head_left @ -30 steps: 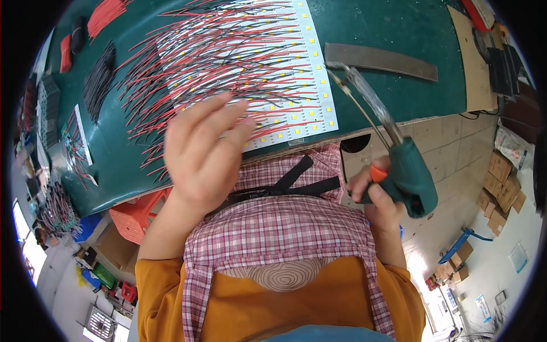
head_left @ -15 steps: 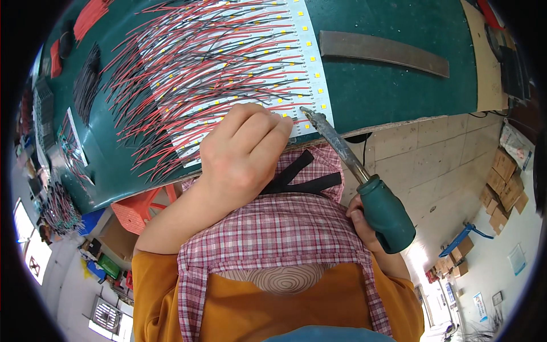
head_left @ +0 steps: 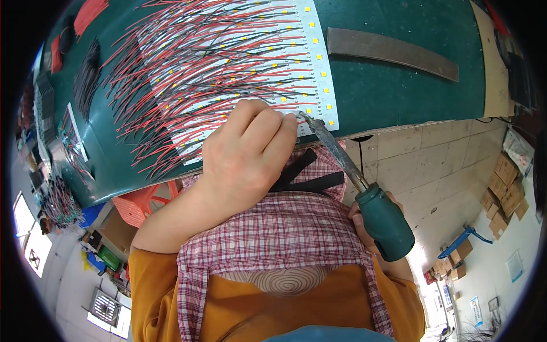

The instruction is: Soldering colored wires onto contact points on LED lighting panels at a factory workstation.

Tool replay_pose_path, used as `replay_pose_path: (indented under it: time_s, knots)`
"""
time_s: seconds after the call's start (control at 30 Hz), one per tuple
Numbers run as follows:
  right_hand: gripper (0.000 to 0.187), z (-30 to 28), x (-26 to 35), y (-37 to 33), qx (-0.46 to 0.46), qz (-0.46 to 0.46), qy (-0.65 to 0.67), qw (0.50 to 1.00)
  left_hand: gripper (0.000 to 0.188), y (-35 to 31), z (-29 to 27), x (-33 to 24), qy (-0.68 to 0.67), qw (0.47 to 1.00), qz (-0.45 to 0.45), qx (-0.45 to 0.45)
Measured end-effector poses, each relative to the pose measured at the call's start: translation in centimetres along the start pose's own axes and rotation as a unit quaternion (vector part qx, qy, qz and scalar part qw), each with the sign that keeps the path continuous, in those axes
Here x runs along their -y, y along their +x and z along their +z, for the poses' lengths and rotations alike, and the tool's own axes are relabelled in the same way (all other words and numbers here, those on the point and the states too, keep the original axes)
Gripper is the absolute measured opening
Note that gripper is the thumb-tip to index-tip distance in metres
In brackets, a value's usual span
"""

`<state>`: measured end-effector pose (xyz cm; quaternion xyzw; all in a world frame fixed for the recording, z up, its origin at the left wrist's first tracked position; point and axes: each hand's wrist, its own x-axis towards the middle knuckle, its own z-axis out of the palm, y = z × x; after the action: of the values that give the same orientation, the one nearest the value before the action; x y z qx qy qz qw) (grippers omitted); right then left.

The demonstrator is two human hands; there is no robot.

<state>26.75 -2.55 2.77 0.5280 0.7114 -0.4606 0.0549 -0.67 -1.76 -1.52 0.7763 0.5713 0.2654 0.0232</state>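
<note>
A white LED circuit board (head_left: 319, 111) lies at the table's near edge, with yellow LEDs and rows of solder pads. Red and black wires (head_left: 188, 74) are attached along its right side and fan out leftward. My left hand (head_left: 245, 151) is closed over the board's near right corner, fingertips pinched on a wire whose end shows by the pads; the rest is hidden under the hand. In my right hand (head_left: 358, 219) is a soldering iron (head_left: 387, 225) with a green handle, partly covering the fingers. Its dark, crusted tip meets the pads right beside my left fingertips.
On the green tabletop (head_left: 399, 97) lies a curved grey metal bar (head_left: 393, 54), right of the board. Bundles of black wires (head_left: 87, 80) and red wires (head_left: 90, 16) lie at left. A red plastic stool (head_left: 137, 205) stands below the table; cardboard boxes (head_left: 504, 188) are stacked at right.
The iron's tip has shifted slightly nearer and closer to my left fingertips. My left hand has edged slightly right, still pinching. The board and bar appear a little further right in view.
</note>
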Motion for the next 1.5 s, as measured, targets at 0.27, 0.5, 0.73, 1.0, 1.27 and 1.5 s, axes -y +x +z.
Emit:
replay_pose_path:
  time_s: [0.27,0.5,0.73,1.0,1.27,1.5]
  knots:
    - [0.006,0.7,-1.3,0.1,-0.072,-0.120,0.023,0.990,0.029,0.1,0.0,-0.2,0.011,1.000,0.000,0.011]
    - [0.009,-1.3,1.4,0.4,-0.033,-0.074,0.022,0.996,0.028,0.0,-0.1,-0.2,0.013,1.000,-0.002,0.021]
    - [0.018,-0.3,-0.6,-0.5,-0.006,-0.040,-0.016,0.999,0.027,0.2,0.0,-0.2,0.033,0.999,0.009,0.005]
    - [0.013,-0.8,-0.4,-0.2,-0.011,-0.032,-0.003,0.999,0.027,0.9,-1.5,0.0,-0.101,0.992,-0.073,0.033]
    - [0.016,-1.0,0.3,-0.3,-0.010,-0.020,0.050,0.998,0.021,2.1,0.0,-0.9,-0.112,0.989,-0.094,0.035]
    - [0.007,-1.7,1.2,-0.2,0.003,0.001,0.015,1.000,0.021,2.2,-0.1,-1.0,-0.074,0.994,-0.068,0.045]
